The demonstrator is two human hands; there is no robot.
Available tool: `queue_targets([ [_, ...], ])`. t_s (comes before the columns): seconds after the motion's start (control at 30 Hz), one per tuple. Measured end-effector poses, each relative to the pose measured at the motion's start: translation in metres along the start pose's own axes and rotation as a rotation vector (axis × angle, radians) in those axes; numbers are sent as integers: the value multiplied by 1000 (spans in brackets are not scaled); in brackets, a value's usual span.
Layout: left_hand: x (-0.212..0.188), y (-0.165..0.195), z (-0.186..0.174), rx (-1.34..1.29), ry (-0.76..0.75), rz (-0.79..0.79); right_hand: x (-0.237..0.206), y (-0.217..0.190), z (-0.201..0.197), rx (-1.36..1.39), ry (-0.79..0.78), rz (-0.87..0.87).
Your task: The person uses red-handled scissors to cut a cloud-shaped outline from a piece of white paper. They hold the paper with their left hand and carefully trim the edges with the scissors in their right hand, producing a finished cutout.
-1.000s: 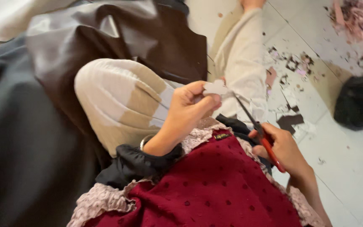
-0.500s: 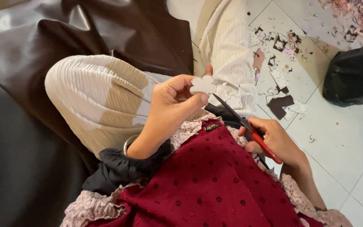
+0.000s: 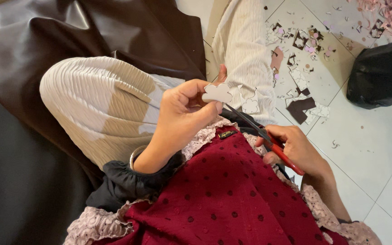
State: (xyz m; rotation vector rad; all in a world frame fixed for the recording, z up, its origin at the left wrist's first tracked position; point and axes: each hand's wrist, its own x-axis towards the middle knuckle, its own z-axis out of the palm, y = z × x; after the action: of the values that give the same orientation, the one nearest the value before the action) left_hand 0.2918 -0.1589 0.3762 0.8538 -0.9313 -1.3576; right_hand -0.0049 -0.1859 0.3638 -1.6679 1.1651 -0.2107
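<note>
Tiled floor [image 3: 368, 149] at three o'clock carries paper scraps [image 3: 302, 50]. Left hand [image 3: 184, 113] pinches a white cutout [image 3: 217, 93]. Right hand [image 3: 296, 149] grips red-handled scissors [image 3: 268, 138], their blade tips hidden behind the cutout.

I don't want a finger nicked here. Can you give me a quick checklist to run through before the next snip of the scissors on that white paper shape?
1. Left hand grips the white cloud-shaped cutout firmly between thumb and fingers: ok.
2. Right hand holds the red-handled scissors properly: ok.
3. Blade tips meet the cutout's lower edge: cannot tell, the left fingers hide them.
4. Left fingertips are clear of the blades: cannot tell, they sit very close.
5. Blades are open for a cut: cannot tell, they look nearly closed.
6. Offcuts fall clear: ok, paper scraps lie on the tiled floor.
</note>
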Motion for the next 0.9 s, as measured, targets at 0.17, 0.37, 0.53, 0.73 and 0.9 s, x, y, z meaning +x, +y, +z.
queue_targets([
  [0.17,-1,1,1,5,2,-1,2,7,1,-22,11,18],
  [0.37,-1,2,0,16,-15,12,2,12,-1,-18,10,7],
  [0.53,-2,3,-1,37,-29,16,0,12,-2,21,16,-74],
  [0.73,-2,3,1,57,-18,12,-2,16,-6,31,5,25],
  [0.9,-1,1,2,36,9,-7,0,21,-10,-32,10,-28],
])
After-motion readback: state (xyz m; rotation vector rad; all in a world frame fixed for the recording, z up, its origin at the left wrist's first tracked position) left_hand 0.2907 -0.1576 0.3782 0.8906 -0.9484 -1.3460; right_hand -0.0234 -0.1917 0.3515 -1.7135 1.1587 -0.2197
